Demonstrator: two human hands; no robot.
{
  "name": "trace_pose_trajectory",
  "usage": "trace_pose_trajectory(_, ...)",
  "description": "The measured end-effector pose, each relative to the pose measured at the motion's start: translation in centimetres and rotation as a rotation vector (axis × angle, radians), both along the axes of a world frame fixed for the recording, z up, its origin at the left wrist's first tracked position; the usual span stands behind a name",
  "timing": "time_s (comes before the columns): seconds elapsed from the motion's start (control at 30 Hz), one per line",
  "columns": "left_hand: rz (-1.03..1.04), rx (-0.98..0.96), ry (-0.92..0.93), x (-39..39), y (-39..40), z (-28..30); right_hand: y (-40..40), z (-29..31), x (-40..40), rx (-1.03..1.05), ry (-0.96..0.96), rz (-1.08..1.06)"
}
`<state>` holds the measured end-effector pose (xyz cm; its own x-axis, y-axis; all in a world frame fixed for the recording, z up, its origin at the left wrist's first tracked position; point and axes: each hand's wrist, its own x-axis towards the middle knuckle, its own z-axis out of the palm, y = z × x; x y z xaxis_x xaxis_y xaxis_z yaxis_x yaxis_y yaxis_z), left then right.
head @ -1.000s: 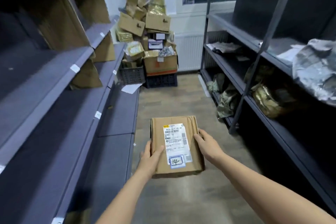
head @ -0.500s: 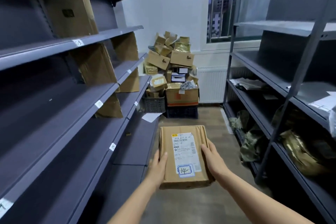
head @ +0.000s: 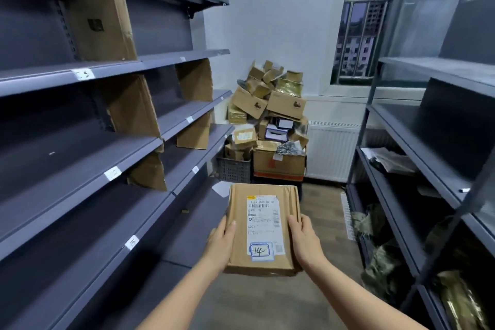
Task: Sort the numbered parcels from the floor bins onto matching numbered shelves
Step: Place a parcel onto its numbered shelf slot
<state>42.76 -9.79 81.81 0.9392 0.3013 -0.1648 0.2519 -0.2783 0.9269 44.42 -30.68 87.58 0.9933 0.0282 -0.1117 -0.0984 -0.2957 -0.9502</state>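
Parcel [head: 261, 228] (marked 14) now nearer the shelves [head: 112, 171], gripped by left hand [head: 221, 242] and right hand [head: 304, 240].

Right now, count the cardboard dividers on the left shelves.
5: top divider; middle near divider and middle far divider; lower near divider and lower far divider. Others may be hidden.

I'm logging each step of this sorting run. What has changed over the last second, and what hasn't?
The view has tilted upward: higher shelves on the left and the window now show. The parcel marked 14 sits lower in the picture. Nothing was picked up or let go. The left hand and right hand hold its two sides as before, and the pile of parcels at the far end is unchanged.
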Motion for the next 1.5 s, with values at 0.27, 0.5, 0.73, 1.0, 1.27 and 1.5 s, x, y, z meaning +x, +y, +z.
trace_pose_trajectory(0.27, -0.029, 0.091, -0.088, 13.4, -2.4, 2.5, -1.4, 0.3, 14.1, -0.069, -0.087, -0.035)
trace_pose_trajectory(0.5, -0.127, -0.011, -0.074, 28.5, -0.4, 2.7, 0.2, 1.0, 27.7, -0.079, -0.079, -0.126)
trace_pose_trajectory(0.73, -0.196, 0.007, -0.076, 41.3, 0.4, 3.9, 0.8, 2.2, 39.1, -0.058, -0.056, -0.197)
trace_pose_trajectory(1.0, -0.168, 0.018, -0.104, 54.5, 0.8, 2.2, 1.3, 1.1, 53.0, -0.048, -0.005, -0.156)
trace_pose_trajectory(1.27, -0.101, 0.035, -0.072, 69.8, 0.4, 3.7, 1.5, 0.4, 69.9, -0.017, 0.020, -0.097)
trace_pose_trajectory(1.5, -0.021, 0.042, -0.060, 80.8, 1.4, 4.3, 2.6, 0.5, 82.1, 0.007, 0.042, -0.042)
